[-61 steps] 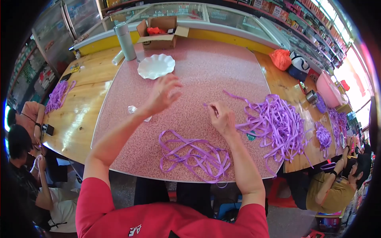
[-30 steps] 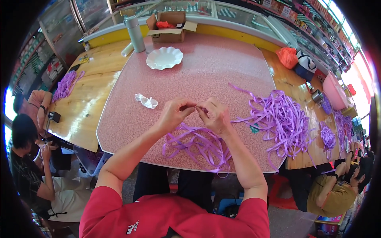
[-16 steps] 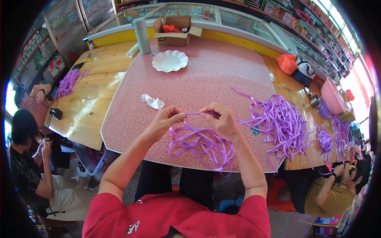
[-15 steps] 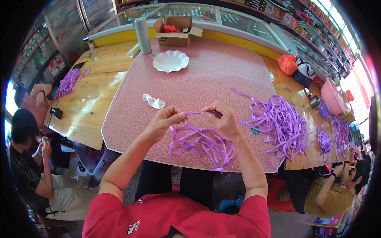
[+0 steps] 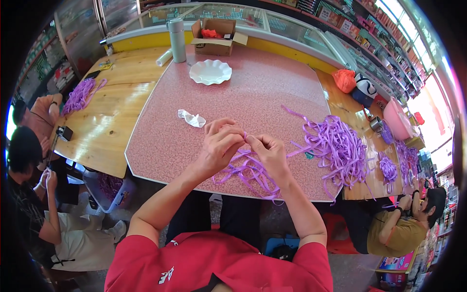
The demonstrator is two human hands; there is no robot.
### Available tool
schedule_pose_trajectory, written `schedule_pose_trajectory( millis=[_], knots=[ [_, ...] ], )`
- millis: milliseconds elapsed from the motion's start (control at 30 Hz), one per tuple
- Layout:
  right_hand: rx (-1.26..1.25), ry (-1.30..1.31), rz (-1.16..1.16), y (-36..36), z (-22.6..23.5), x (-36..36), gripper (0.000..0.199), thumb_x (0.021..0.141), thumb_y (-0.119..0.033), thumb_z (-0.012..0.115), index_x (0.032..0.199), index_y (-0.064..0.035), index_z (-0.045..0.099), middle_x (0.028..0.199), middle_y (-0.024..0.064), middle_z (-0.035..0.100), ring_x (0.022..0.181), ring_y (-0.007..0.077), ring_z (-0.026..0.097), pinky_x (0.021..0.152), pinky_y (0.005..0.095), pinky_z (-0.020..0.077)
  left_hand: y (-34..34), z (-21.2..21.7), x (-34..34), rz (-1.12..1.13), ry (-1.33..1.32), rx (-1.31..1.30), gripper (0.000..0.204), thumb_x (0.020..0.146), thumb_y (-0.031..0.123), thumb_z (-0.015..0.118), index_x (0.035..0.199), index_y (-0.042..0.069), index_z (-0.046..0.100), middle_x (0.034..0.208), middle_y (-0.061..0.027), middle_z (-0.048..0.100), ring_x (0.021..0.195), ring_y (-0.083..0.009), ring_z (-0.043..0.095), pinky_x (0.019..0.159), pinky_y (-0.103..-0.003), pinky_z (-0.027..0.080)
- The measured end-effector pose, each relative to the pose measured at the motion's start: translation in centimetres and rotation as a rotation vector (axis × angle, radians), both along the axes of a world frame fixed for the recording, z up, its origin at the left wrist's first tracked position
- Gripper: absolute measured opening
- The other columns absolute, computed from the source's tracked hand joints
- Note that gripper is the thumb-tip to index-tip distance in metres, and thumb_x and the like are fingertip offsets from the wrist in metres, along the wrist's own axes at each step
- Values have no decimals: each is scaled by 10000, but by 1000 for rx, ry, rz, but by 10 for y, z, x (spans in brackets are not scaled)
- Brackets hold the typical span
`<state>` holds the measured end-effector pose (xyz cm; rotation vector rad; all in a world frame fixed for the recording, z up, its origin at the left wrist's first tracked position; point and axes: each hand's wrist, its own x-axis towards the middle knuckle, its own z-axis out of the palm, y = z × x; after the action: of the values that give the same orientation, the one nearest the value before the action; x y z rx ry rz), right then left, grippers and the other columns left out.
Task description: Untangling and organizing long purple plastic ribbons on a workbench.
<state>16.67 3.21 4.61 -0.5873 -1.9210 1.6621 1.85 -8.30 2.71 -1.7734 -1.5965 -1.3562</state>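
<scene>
Both of my hands meet over the pink speckled table, pinching a purple ribbon that shows as a small loop between the fingertips. My left hand is closed, its fingers bent over the ribbon. My right hand closes thumb and finger on the same ribbon from the other side. Below them lies a loose tangle of purple ribbon. A large heap of purple ribbons lies to the right of my right hand. Beyond my left hand is a crumpled white tissue.
A white scalloped plate, a pale green bottle and an open cardboard box stand at the far side. More purple ribbon lies on the wooden table at left. People sit at left and right.
My hands have come together, and the short stretch of ribbon held between them is now a small loop. My left hand has moved right and turned. The view has shifted slightly.
</scene>
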Motion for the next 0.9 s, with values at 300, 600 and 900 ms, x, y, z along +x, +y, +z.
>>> schedule_pose_trajectory(
  millis=[300,600,900],
  knots=[
    [-404,-58,145,-5,0,-2,171,913,-213,723,835,-62,703,624,-81,518,502,10,349,452,204,231,-21,15,-11,-206,80,-178,139,815,106,717,895,76,607,1052,-68,586,1022,-290,577,873,-406,437],
    [-565,201,61,-42,-2,-18,82,922,-139,656,852,-99,667,658,-87,484,521,7,341,459,200,235,-28,-13,12,-297,-728,-45,125,952,144,648,994,47,581,1067,-83,577,958,-177,581,823,-310,482],
    [839,287,-51,-35,2,-15,151,806,11,660,947,-39,639,838,88,626,652,207,617,549,307,491,-36,-2,6,-626,-1520,-250,148,999,204,603,1025,58,608,989,-10,635,921,-100,599,856,-269,483]
  ],
)
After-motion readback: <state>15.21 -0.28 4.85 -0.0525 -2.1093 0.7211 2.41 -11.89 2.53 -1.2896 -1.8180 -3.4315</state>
